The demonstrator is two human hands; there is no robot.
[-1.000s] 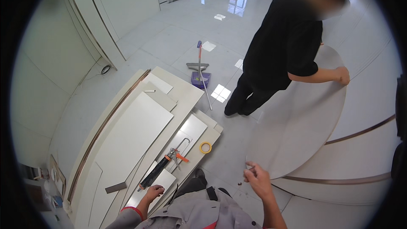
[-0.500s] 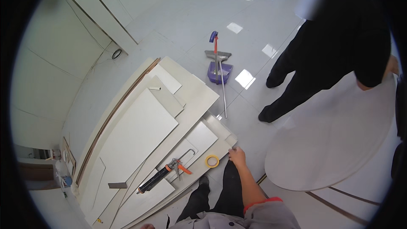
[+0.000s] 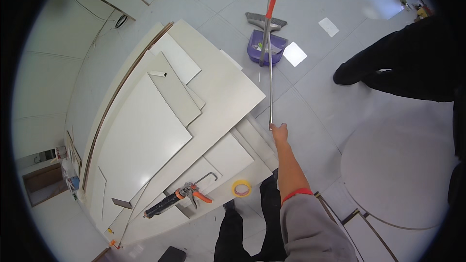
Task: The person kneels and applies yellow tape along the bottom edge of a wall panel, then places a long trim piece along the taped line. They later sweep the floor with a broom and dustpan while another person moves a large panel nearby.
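Note:
My right hand (image 3: pixel 279 132) reaches forward with its fingers closed at the near end of a broom's thin metal handle (image 3: pixel 270 92). The broom's grey head (image 3: pixel 264 21) is at the far end, over a purple dustpan (image 3: pixel 262 58) with bits of debris in it. The dustpan has its own upright handle with a red grip (image 3: pixel 273 1) and a purple top. My left hand is out of the picture. Left of my legs, a caulking gun (image 3: pixel 177 198) with orange parts and a roll of yellow tape (image 3: pixel 241 188) lie on stacked white panels (image 3: pixel 145 131).
Another person in dark trousers (image 3: pixel 403 63) stands at the right, beside a large round pale board (image 3: pixel 398 179). Long framed strips (image 3: pixel 361 213) lie on the floor at lower right. A small dark bracket (image 3: pixel 121 203) rests on the panels. A coiled black cable (image 3: pixel 121 21) is near the wall.
My right hand has moved forward from the panels' corner and closed on the broom handle. My left hand, barely visible before, has left the picture. The view has shifted.

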